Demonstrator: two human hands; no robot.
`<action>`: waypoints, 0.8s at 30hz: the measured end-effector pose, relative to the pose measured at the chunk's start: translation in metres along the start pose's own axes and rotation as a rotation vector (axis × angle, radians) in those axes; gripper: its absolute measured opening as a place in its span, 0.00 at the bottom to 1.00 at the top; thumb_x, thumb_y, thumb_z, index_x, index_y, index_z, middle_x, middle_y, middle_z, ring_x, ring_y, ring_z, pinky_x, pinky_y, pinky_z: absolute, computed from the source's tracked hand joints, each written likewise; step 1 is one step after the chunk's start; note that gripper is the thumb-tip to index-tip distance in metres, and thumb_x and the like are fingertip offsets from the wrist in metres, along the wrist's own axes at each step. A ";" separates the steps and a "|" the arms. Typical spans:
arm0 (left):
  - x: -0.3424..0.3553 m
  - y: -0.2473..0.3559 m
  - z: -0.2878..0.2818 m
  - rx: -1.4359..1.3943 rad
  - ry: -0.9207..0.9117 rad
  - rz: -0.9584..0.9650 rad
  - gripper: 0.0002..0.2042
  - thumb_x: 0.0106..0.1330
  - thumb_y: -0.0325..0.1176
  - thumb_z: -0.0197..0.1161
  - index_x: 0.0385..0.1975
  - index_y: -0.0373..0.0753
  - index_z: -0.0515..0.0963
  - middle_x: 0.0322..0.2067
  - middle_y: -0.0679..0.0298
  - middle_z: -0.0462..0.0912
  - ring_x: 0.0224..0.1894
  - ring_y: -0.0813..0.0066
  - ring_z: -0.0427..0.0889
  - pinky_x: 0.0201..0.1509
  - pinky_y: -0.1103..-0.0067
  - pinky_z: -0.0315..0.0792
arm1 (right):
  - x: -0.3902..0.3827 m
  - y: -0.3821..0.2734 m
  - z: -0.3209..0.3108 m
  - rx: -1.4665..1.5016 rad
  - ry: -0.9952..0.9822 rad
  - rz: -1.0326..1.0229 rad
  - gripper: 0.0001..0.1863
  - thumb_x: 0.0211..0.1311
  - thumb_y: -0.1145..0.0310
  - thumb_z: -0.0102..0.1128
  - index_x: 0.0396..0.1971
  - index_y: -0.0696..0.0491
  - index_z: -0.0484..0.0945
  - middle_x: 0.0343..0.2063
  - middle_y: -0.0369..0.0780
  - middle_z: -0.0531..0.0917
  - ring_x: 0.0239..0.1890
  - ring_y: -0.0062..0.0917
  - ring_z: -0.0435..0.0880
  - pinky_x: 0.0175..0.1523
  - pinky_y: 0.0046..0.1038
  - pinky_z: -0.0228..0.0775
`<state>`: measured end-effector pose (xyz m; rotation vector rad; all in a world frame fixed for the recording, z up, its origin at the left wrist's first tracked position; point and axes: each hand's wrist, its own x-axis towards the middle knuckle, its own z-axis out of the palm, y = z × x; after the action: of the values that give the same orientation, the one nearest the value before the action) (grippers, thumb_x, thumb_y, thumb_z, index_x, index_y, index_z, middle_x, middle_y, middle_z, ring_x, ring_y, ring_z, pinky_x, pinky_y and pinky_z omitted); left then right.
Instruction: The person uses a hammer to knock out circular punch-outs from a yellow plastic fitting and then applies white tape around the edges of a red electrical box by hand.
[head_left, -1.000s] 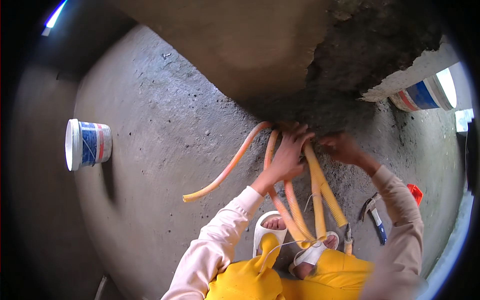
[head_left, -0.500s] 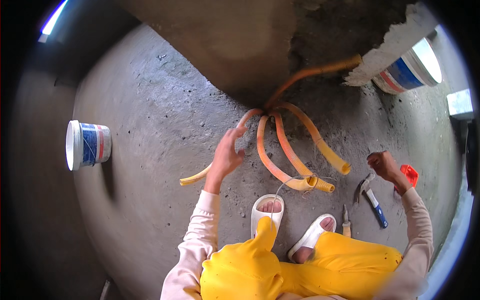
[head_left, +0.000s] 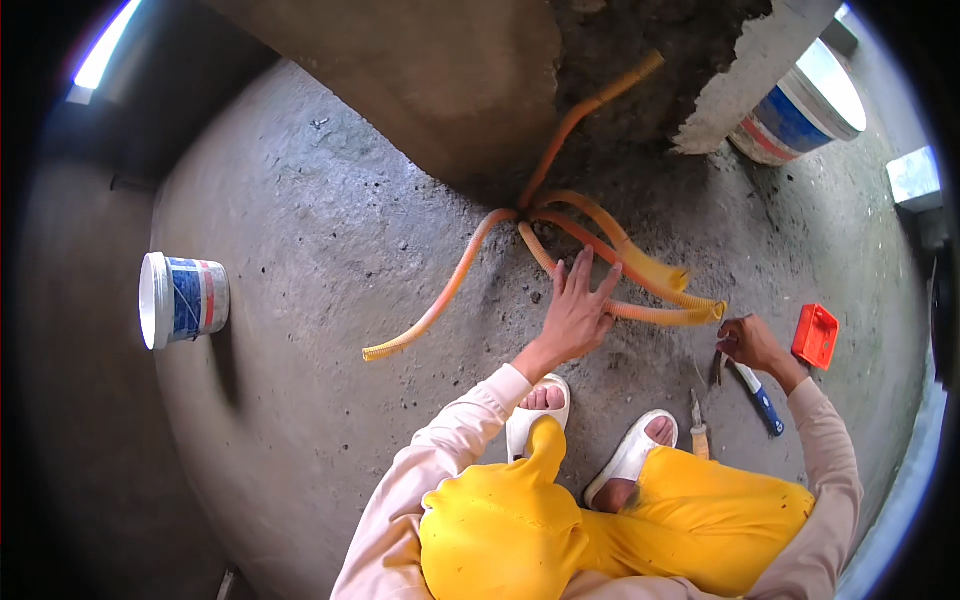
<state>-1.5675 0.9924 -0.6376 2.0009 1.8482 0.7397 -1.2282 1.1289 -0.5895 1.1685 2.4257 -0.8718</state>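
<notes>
Several orange-yellow corrugated conduits fan out over the floor from the foot of the concrete column. My left hand has its fingers spread and lies over the nearest conduit, pressing it toward the right. Close to that conduit's open end, my right hand is closed in a pinch; what is in its fingers is too small to make out. Just below the right hand lies a hammer with a blue and white handle, its head partly hidden. Beside it is a pointed tool with a wooden handle.
An orange-red plastic box sits right of my right hand. A bucket lies at the left, and a larger bucket stands far right. The column overhangs the far side. One conduit curves left; another rises upward.
My left hand has moved right onto the nearest conduit. The near conduits' ends have swung right and away. My right hand has come slightly down and left, near their ends.
</notes>
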 end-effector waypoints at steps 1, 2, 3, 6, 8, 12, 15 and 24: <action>0.007 0.002 0.005 -0.069 -0.018 0.038 0.40 0.51 0.37 0.69 0.68 0.44 0.61 0.67 0.37 0.53 0.73 0.43 0.47 0.73 0.48 0.41 | -0.013 0.023 0.009 -0.043 0.012 0.014 0.12 0.49 0.63 0.70 0.33 0.53 0.84 0.25 0.44 0.85 0.31 0.41 0.84 0.36 0.37 0.75; 0.016 0.004 0.007 -0.165 -0.046 0.094 0.40 0.51 0.37 0.69 0.68 0.44 0.61 0.67 0.38 0.54 0.72 0.43 0.48 0.73 0.48 0.42 | -0.020 0.056 0.018 -0.032 0.086 -0.090 0.13 0.48 0.63 0.70 0.33 0.52 0.83 0.26 0.45 0.84 0.30 0.43 0.83 0.35 0.38 0.74; 0.017 -0.008 0.000 -0.218 -0.027 0.089 0.39 0.49 0.35 0.71 0.65 0.41 0.65 0.66 0.43 0.58 0.71 0.45 0.52 0.72 0.54 0.47 | -0.012 0.061 0.011 -0.126 -0.075 -0.003 0.12 0.49 0.64 0.68 0.33 0.53 0.83 0.25 0.46 0.83 0.28 0.43 0.82 0.34 0.39 0.73; 0.014 -0.059 -0.045 -0.085 0.069 0.105 0.38 0.46 0.29 0.72 0.62 0.39 0.66 0.65 0.48 0.62 0.69 0.50 0.58 0.71 0.60 0.54 | -0.002 0.036 -0.003 -0.047 0.057 0.003 0.12 0.53 0.65 0.65 0.37 0.53 0.83 0.27 0.47 0.84 0.32 0.43 0.83 0.37 0.41 0.73; 0.016 -0.085 -0.053 0.074 0.209 0.212 0.37 0.47 0.29 0.71 0.61 0.40 0.66 0.64 0.49 0.62 0.67 0.47 0.59 0.70 0.56 0.53 | -0.011 0.025 -0.011 0.015 0.021 0.148 0.13 0.54 0.64 0.65 0.38 0.53 0.83 0.31 0.47 0.86 0.35 0.43 0.84 0.40 0.40 0.75; 0.049 -0.063 -0.010 0.081 0.108 0.338 0.35 0.52 0.32 0.69 0.63 0.39 0.64 0.64 0.47 0.62 0.66 0.45 0.60 0.70 0.53 0.50 | -0.085 0.057 0.021 0.016 0.052 0.218 0.10 0.54 0.65 0.63 0.34 0.52 0.84 0.28 0.45 0.86 0.32 0.43 0.85 0.38 0.41 0.76; 0.055 -0.056 -0.013 0.176 0.128 0.296 0.37 0.52 0.34 0.68 0.65 0.38 0.62 0.63 0.47 0.63 0.67 0.43 0.59 0.71 0.53 0.48 | -0.104 0.050 0.079 0.019 -0.037 0.303 0.11 0.54 0.60 0.62 0.30 0.52 0.83 0.26 0.46 0.85 0.31 0.45 0.84 0.37 0.41 0.76; 0.064 -0.047 0.047 0.030 0.061 0.204 0.40 0.48 0.51 0.66 0.63 0.40 0.66 0.64 0.46 0.59 0.70 0.42 0.50 0.72 0.46 0.41 | -0.174 -0.004 0.195 0.076 -0.128 0.566 0.38 0.48 0.57 0.71 0.56 0.57 0.64 0.44 0.54 0.80 0.46 0.53 0.79 0.49 0.48 0.73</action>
<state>-1.5774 1.0661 -0.6919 2.2337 1.7129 0.8423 -1.1207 0.8978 -0.6479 1.6518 1.8191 -0.8228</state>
